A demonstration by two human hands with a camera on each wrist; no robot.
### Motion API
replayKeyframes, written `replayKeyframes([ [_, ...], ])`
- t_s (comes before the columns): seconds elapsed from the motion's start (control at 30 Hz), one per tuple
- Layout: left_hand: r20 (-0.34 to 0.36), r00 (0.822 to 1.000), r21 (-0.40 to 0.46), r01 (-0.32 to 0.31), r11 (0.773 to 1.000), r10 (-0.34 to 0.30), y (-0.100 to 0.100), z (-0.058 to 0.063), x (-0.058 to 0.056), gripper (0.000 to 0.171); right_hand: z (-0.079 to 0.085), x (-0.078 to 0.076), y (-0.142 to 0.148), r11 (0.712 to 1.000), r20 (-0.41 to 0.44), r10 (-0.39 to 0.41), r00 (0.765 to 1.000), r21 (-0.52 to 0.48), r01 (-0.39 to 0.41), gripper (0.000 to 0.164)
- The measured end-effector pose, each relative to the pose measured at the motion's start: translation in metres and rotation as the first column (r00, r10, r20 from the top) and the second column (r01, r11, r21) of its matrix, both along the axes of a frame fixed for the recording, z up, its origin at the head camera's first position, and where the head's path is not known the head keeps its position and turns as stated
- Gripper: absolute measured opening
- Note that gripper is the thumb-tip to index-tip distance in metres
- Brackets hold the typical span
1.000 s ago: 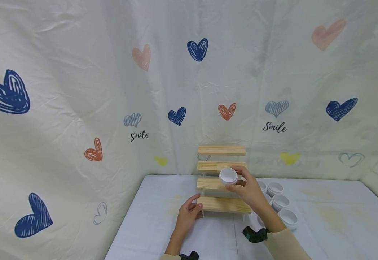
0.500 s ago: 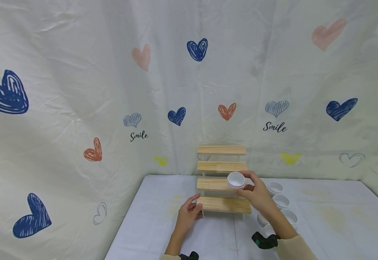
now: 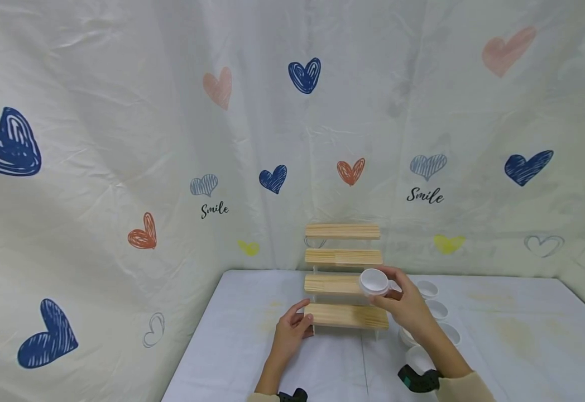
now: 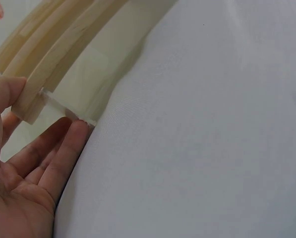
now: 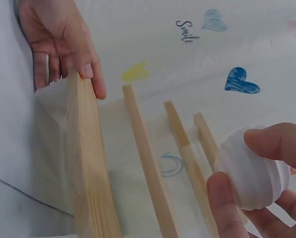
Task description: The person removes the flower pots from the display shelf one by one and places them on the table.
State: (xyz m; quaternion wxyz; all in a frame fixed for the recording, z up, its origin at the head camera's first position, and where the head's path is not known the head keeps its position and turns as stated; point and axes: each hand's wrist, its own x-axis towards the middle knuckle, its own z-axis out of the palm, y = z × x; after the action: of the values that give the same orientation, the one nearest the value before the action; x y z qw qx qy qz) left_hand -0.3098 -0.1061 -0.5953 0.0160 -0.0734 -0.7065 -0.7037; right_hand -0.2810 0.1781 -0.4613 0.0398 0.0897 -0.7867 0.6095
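A stepped wooden shelf stand (image 3: 345, 316) with several pale boards on clear supports stands against the backdrop. My left hand (image 3: 291, 325) holds the left end of its lowest board; in the left wrist view the thumb is on the board end, and fingertips (image 4: 80, 127) touch the clear support below. My right hand (image 3: 404, 304) holds a small white round cup (image 3: 374, 282) between thumb and fingers, its hollow side towards the head camera. The cup (image 5: 249, 171) is in the air in front of the right part of the stand, apart from the boards.
Several similar white cups (image 3: 437, 309) stand on the white-covered table (image 3: 503, 324) right of the stand, some hidden behind my right forearm. A white backdrop (image 3: 373, 111) printed with hearts hangs behind. Black wrist devices (image 3: 420, 381) sit on both wrists.
My right hand has moved to the right and slightly down with the white cup, away from the stand's middle. The left hand has stayed on the lowest board.
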Motion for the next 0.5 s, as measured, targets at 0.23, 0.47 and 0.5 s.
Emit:
replayKeyframes([
  [0.23, 0.002, 1.000, 0.001, 0.000, 1.000, 0.000, 0.000, 0.001, 0.001, 0.045, 0.002, 0.005, 0.006, 0.999, 0.005, -0.015, 1.000, 0.033, 0.015, 0.075],
  [0.47, 0.005, 1.000, -0.001, -0.002, 1.000, 0.002, 0.000, 0.000, 0.000, 0.045, 0.003, 0.011, 0.013, 0.999, 0.009, -0.015, 1.000, 0.037, 0.015, 0.074],
  [0.5, 0.005, 1.000, -0.003, -0.002, 1.000, 0.002, 0.000, 0.000, 0.000, 0.045, 0.003, 0.012, 0.014, 0.999, 0.011, -0.014, 1.000, 0.038, 0.014, 0.074],
])
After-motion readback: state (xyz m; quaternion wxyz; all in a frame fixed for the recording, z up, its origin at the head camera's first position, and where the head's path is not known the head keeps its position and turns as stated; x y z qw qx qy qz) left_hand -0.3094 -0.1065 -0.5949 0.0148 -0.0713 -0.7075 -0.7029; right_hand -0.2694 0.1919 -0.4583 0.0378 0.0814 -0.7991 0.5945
